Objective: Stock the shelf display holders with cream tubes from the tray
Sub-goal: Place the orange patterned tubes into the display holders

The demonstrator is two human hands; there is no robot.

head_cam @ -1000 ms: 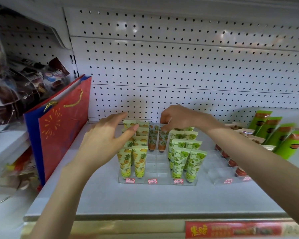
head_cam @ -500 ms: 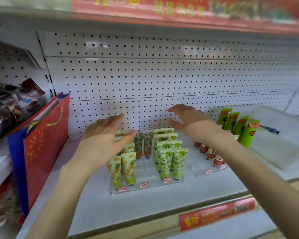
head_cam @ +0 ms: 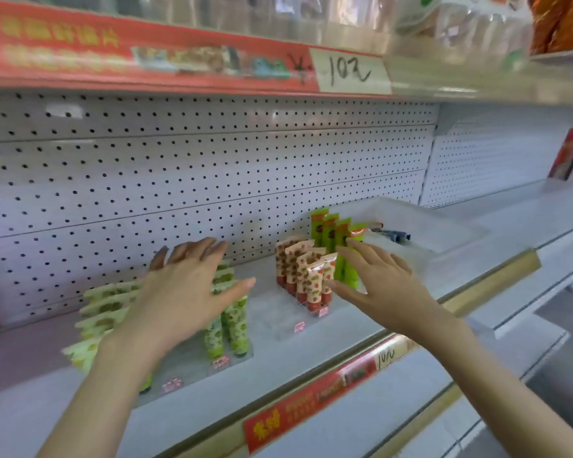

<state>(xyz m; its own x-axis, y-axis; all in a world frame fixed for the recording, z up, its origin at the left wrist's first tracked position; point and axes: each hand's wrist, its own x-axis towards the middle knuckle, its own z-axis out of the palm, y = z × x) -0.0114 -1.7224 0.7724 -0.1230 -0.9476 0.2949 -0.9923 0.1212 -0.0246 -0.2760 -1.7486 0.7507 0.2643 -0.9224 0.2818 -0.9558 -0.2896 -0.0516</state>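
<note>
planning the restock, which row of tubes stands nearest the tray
The solid green tubes, rightmost of all, right beside the tray; the red-spotted row, the green-patterned row and the pale yellow row stand farther left.

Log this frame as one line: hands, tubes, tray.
left hand: open, over green-print tubes | right hand: open, beside red-capped tubes | tray: holds a dark item

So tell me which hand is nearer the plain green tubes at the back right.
Right. The right hand hangs open just in front of the plain green tubes; the left hand hovers over the spotted green tubes, farther to the left.
</note>
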